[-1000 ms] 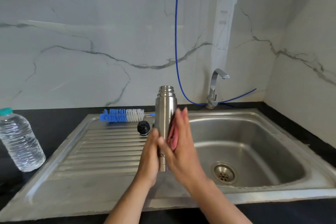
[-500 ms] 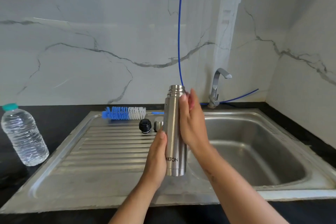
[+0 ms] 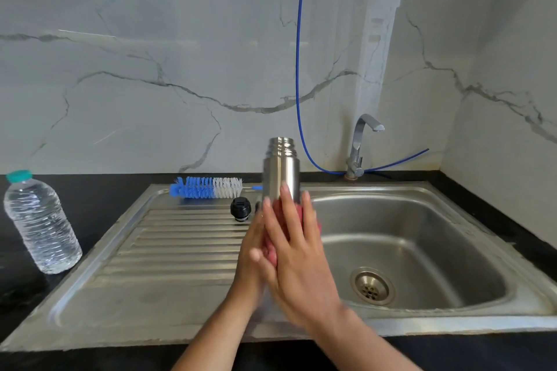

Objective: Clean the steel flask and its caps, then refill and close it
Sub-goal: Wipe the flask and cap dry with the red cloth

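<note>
The fingers [image 3: 286,205] of the right hand [image 3: 297,253] lie straight and slightly spread, flat against the near side of the steel flask [image 3: 281,169], pressing a red cloth [image 3: 278,211] onto the metal; the cloth peeps out pink-red between and beside them. The left hand [image 3: 253,253] sits lower and to the left, its fingers curled around the flask's lower body, though the right hand covers most of that grip. The flask stands upright, long axis vertical, open threaded mouth on top, held above the sink [image 3: 422,250] where the ribbed drainboard [image 3: 180,244] meets the basin. So the bare upper body and neck lie straight up from the right fingertips, and I'd judge the wiping stroke has to run along that axis, with the right hand the one to do it while the left steadies. Behind the hands, a black cap [image 3: 240,208] rests on the drainboard; a second cap cannot be made out. A blue-and-white bottle brush [image 3: 208,187] lies along the back rim. A plastic water bottle [image 3: 39,223] stands on the dark counter [image 3: 90,190] to the left, well apart, and the tap [image 3: 360,144] is behind the basin.
</note>
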The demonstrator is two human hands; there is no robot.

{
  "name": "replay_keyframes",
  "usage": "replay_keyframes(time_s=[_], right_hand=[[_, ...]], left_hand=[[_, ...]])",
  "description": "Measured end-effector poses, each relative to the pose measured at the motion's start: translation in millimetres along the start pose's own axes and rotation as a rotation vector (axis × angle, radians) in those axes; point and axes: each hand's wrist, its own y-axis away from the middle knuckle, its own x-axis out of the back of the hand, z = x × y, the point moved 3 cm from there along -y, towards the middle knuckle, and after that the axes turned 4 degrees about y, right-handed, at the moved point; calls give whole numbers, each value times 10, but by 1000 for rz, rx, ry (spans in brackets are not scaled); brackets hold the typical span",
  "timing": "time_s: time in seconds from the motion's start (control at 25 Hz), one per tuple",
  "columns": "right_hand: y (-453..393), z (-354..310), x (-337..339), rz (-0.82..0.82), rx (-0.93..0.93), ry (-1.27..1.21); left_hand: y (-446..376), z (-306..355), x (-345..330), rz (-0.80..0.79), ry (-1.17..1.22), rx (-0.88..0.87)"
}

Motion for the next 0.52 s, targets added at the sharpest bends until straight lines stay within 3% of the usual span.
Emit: replay_keyframes(time_s=[0.12, 0.16, 0.28, 0.32, 0.44, 0.52], right_hand=[[-739, 198, 258, 121, -48, 81], [-916, 275, 341, 146, -138, -16], [-1069, 406, 437, 124, -447, -631], [-991, 358, 414, 94, -483, -708], [-547, 152, 223, -7, -453, -675], [-337, 73, 150, -7, -429, -650]], left_hand=[[48, -22, -83, 23, -177, -92], [58, -48, -57, 24, -152, -90], [58, -87, -9, 26, -16, -35], [56, -77, -7, 15, 37, -20], [52, -2, 9, 6, 66, -20], [48, 26, 11, 58, -54, -85]])
